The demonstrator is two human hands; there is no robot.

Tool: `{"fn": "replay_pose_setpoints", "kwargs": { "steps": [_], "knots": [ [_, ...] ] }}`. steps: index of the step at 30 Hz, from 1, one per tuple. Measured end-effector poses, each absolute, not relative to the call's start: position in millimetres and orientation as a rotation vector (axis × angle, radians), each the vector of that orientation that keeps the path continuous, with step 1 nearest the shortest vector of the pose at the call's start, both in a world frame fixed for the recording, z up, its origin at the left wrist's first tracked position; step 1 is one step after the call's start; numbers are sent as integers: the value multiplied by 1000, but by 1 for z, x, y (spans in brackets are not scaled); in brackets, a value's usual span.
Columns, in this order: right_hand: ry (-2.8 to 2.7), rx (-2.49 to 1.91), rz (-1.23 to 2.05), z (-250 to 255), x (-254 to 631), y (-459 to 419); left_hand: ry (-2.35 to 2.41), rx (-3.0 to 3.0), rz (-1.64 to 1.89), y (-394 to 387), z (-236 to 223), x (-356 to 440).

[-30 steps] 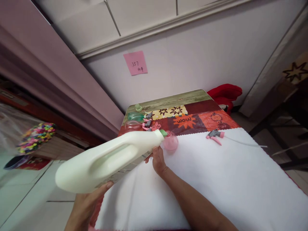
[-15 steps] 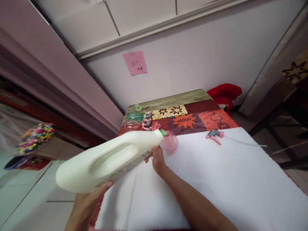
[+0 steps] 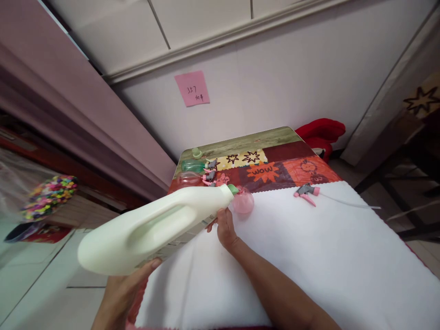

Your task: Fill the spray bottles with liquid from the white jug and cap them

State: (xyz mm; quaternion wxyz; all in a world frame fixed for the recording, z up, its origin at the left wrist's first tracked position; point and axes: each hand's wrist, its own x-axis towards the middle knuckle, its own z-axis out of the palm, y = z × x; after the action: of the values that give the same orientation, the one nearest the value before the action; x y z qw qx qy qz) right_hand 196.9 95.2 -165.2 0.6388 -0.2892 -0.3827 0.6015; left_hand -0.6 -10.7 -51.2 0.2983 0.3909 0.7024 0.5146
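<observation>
A large pale-cream jug (image 3: 154, 229) with a moulded handle is tilted across the table, its green spout (image 3: 233, 189) at the mouth of a clear pink spray bottle (image 3: 243, 202). Under the jug's base end, my left hand (image 3: 137, 275) grips it with the thumb along the side. My right hand (image 3: 225, 228) is closed at the underside near the jug's neck. Whether liquid is flowing cannot be made out. Right of the bottle lies a grey-and-pink trigger sprayer head (image 3: 307, 192) with its dip tube on a white cloth (image 3: 292, 266).
At the table's far left lie a green spray bottle (image 3: 193, 165) and another pink spray bottle (image 3: 189, 178), both with trigger heads. A pale green cap (image 3: 197, 153) sits behind them. The wall stands beyond, bearing a pink note (image 3: 192, 89). A purple curtain (image 3: 103, 105) hangs left.
Hardly anything differs. The jug's base end has shifted very slightly left, while its spout stays at the pink bottle's mouth and both hands keep their places.
</observation>
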Motion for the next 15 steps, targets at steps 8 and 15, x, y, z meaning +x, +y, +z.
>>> {"fn": "replay_pose_setpoints", "kwargs": {
  "steps": [8,15],
  "knots": [
    [-866,-645,1369,-166,196,95,1899,1055,1348,-11,-46,4],
    [-880,-675,1362,-164,198,94,1868,1076,1366,-10,-45,7]
  ]
}}
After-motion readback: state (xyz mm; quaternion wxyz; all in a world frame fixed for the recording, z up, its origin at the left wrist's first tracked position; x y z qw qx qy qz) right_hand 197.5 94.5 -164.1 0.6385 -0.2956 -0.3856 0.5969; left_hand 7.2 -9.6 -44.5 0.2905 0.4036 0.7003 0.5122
